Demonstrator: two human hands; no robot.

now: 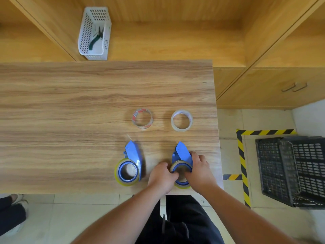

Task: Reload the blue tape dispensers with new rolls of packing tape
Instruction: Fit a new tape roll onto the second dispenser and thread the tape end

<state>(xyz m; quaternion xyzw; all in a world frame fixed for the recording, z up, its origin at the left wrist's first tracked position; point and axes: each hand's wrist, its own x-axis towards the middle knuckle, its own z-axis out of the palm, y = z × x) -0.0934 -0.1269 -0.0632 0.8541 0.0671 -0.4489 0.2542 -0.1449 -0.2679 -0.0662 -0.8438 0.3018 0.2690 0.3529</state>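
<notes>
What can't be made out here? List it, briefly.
Head view only:
- Right dispenser: its roll is partly hidden by the left hand and right hand; finger grip unclear.
- Red-printed roll: lettering too small.
- Basket: mesh hides most of the green-handled tool.
- Black crate: cut off by the right edge.

Soft, even light is filling the scene; the table (88, 103) is showing faint shadows only. Wide-angle distortion is bending the edges, and the crate (290, 169) is blurring slightly.

Head camera looks steeply down, close over the table (88, 103)
</notes>
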